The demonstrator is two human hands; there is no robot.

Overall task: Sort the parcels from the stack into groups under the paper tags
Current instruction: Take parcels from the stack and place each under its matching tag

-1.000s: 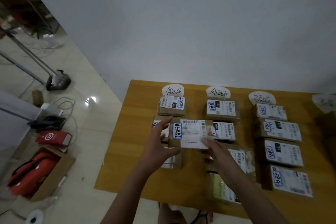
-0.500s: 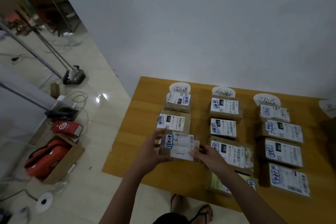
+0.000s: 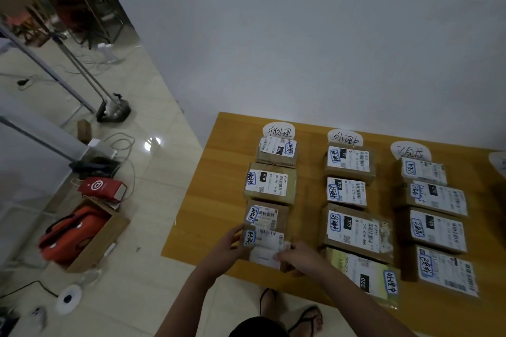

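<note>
- Held between both hands: a small cardboard parcel (image 3: 264, 246), low over the near edge of the wooden table (image 3: 210, 208), at the near end of the left column.
- Left hand (image 3: 228, 245) clasped on its left side, fingers curled around the edge.
- Right hand (image 3: 298, 256) on its right end, fingertips pinching the white shipping label.
- Just beyond, touching or nearly so: third parcel (image 3: 267, 215) of the column under the left paper tag (image 3: 278, 131).
- Two more full columns to the right, under the middle tag (image 3: 345, 139) and the right tag (image 3: 410, 151).
</note>
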